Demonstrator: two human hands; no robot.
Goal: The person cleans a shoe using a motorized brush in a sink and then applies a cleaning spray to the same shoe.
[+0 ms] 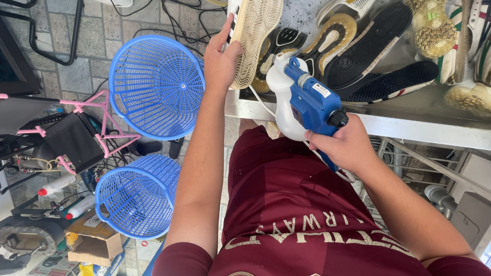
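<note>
Shoe (255,28): I have it in my left hand (219,58), sole turned up toward the camera, its toe reaching over the wet tabletop (424,120) where other shoes (363,42) lie soles-up. My left fingers are closed on the shoe's near edge; the thumb (227,30) lies along the side of the sole, and the other fingers are hidden behind it, so I take it they wrap the upper, though I cannot see that. My right hand (344,144) is closed around the handle of the blue-and-white sprayer (302,98), whose white body sits just beside the shoe's heel, its nose pointing toward the sole.

To do this step well, I judge the sole should stay tilted over the tabletop so runoff falls among the other shoes and not onto my lap. The nozzle should sit near the tread without touching it, and I would sweep from heel to toe. I would keep my left thumb on the rim, clear of the tread. A firmer pinch near the heel would stop the shoe twisting under the jet.

Two blue baskets (156,86) stand on the floor at my left, well apart from the shoe.
</note>
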